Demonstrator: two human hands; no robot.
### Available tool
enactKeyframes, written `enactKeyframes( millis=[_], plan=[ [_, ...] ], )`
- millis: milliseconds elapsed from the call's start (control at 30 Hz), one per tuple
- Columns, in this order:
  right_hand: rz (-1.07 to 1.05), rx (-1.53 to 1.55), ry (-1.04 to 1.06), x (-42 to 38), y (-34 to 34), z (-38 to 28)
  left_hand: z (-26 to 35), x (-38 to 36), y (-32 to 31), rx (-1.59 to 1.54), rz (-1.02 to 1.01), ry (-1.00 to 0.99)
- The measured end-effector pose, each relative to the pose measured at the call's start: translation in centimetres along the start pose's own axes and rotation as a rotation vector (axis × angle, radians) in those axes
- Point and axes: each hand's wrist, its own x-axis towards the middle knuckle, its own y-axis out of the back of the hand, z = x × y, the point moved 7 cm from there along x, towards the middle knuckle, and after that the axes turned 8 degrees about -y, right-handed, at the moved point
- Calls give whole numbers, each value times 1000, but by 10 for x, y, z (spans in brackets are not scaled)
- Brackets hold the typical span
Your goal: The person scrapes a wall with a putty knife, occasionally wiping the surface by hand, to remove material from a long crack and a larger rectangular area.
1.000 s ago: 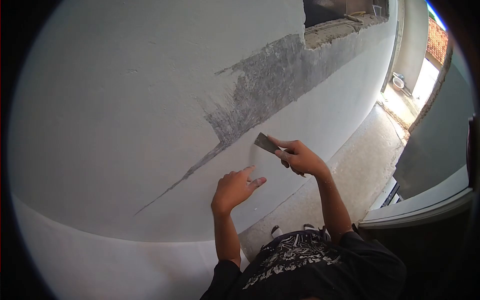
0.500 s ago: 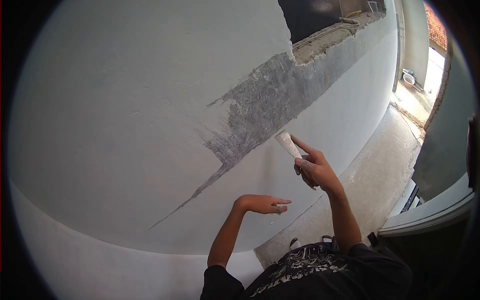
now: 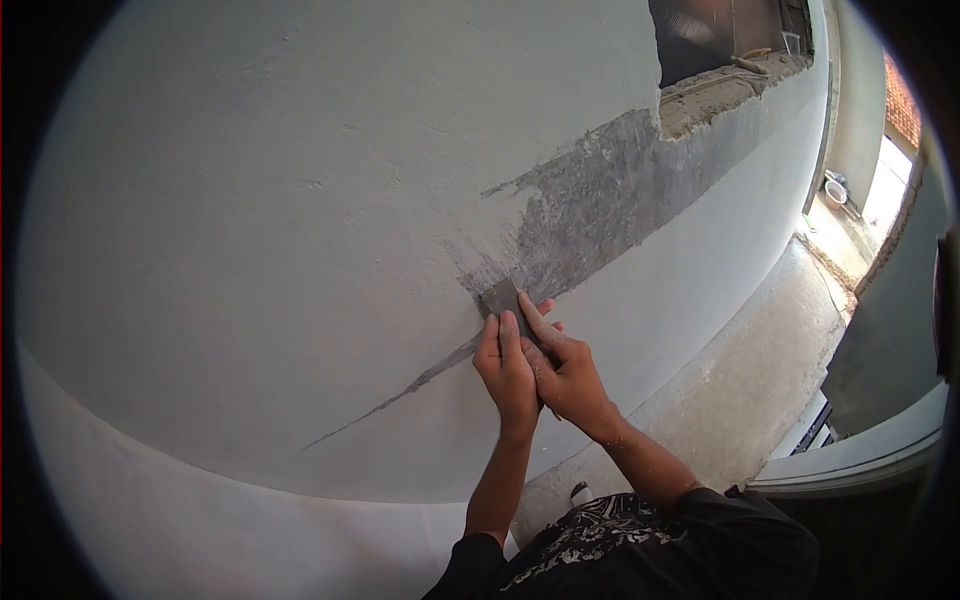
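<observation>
So both hands are right up at the wall (image 3: 250,250), pressed together around a flat scraper (image 3: 499,297). The blade sits over the lower left end of a rough gray patch (image 3: 610,190), just above where a thin gray streak (image 3: 430,374) runs down and left across the lighter wall surface. The right hand (image 3: 568,378) has its grip clamped on the scraper, with one finger stretched up along the blade's right edge. The left hand (image 3: 508,378) is tucked in beside it, touching the right hand, fingertips up against the lower part of the blade. Its grip is partly hidden, so I can't tell if those fingers are really closed on the tool or just pushing on it. The handle end is buried behind the hands too. Fingers on both hands look kinda dusty. Up and to the right, the gray patch reaches a wall opening (image 3: 700,35) with a broken, crumbly ledge (image 3: 715,97), and there's a clear cup (image 3: 792,43) near the far end of that ledge. Way off to the right, well apart from the hands, a pale basin (image 3: 835,192) sits in a bright area by a doorway, with orange roof tiles (image 3: 900,100) showing above it. Down below you get the person's dark printed shirt (image 3: 625,545), a bit of one foot (image 3: 581,493) and the speckled floor (image 3: 725,400) alongside the wall.
</observation>
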Motion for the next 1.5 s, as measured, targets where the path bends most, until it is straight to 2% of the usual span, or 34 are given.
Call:
enactKeyframes(
  millis=[167, 267, 367, 467, 567, 633, 700, 767, 800, 867, 933, 1000, 1067, 1167, 1200, 1267, 1333, 1367, 1433, 1467, 1500],
  plan=[
    [-14, -73, -40, 8, 5, -24, 12, 11, 1, 95, 3, -41],
    [51, -24, 98, 1, 3, -6, 1, 8, 7, 136, 19, -86],
    [26, 21, 94, 8, 1, -20, 13, 9, 0, 126, 21, -75],
    [-86, -52, -196, 8, 3, -39, 25, 14, -6, 85, 20, -54],
    [-4, -10, -27, 1, 0, -7, 2, 5, 9, 230, -5, -93],
    [-84, -33, -221, 13, 2, -40, 27, 21, -7, 121, 10, -91],
    [-87, -24, -233, 5, -1, -42, 29, 13, -3, 97, 36, -51],
    [8, -5, 35, 7, 0, -21, 13, 9, 1, 120, 28, -59],
    [34, -46, 97, 5, -1, -20, 11, 5, 2, 181, 31, -86],
    [13, -7, 83, 15, 1, -21, 15, 17, -2, 119, 6, -111],
    [-24, -5, -25, 5, -1, -28, 35, 20, -9, 36, 39, -45],
    [-64, -65, -106, 9, 2, -40, 23, 14, -2, 78, 37, -45],
    [-26, -60, -54, 0, 0, -16, 8, 6, 6, 142, 43, -74],
    [-12, -44, -16, 6, -2, -25, 30, 16, -5, 53, 46, -48],
    [-57, -43, -112, 6, 1, -38, 40, 18, -10, 35, 38, -36],
    [-63, -40, -94, 10, 5, -41, 22, 14, -2, 47, 44, -62],
    [24, 6, 68, 4, -1, -16, 11, 6, 5, 175, 32, -82],
    [11, 13, 72, 12, 0, -16, 15, 14, 0, 137, 26, -94],
    [-29, 37, 18, 13, -3, -33, 34, 16, -6, 84, 43, -64],
    [-80, -38, -86, 8, 1, -46, 42, 16, -12, 26, 47, -23],
    [-34, -29, 23, 9, 0, -41, 35, 14, -7, 52, 50, -38]
  ],
)
